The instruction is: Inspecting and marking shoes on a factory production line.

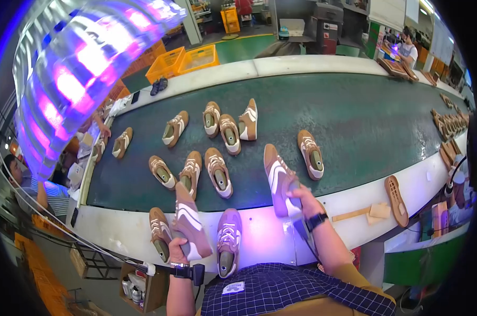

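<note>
My left hand [178,250] is closed round the heel end of a brown and white sneaker [188,218], toe pointing up and away, above the near white ledge. My right hand [305,200] grips the heel end of another brown and white sneaker [276,176], raised at the edge of the green belt with its striped side showing. Between my hands a laced sneaker [228,231] rests on the ledge under purple-pink light. Just left of my left hand stands one more sneaker [159,231], partly hidden by the held one.
Several similar sneakers [217,171] stand on the green conveyor belt [365,121]. A glowing purple lamp in a ribbed clear cover [86,73] hangs at upper left. On the right ledge lie a shoe sole [396,200] and a tan strip [351,214]. Other people work at far left and far right.
</note>
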Demonstrator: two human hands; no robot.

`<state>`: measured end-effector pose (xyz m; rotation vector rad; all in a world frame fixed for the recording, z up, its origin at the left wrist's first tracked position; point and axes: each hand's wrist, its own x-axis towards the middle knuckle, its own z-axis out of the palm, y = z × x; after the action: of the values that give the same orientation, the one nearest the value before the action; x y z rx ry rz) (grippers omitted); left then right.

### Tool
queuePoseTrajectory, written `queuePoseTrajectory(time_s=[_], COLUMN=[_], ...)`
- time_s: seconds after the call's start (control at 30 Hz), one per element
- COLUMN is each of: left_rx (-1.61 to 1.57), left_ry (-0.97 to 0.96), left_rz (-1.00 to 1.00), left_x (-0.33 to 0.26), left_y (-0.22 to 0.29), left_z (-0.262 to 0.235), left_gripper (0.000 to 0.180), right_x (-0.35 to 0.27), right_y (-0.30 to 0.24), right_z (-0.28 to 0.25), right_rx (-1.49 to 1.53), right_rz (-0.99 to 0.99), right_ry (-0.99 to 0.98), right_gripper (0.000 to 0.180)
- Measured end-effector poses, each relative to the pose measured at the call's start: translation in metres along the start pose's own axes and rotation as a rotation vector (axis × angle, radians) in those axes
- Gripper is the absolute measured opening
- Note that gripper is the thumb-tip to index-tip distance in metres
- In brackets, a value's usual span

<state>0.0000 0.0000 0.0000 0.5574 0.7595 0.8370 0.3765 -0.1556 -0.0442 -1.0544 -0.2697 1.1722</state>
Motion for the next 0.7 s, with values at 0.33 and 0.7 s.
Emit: queuePoseTrajectory(time_s=[0.33,0.7], left_rx=[0.085,0.077], left_ry=[-0.394,-0.535], left_rz=[-0.225,-0.327], left_x=[-0.012,-0.018], left_y=[-0.039,-0.04], left_z=[0.051,0.056], left_gripper=[0.076,0.093], right_x=[-0.119,-0.152], right_y=[0.001,-0.002], right_z=[0.07,0.072], right_rx=[0.113,0.086], right_rz=[0.022,0.024], right_ry=[-0.255,-0.172], right_gripper=[0.077,0.087])
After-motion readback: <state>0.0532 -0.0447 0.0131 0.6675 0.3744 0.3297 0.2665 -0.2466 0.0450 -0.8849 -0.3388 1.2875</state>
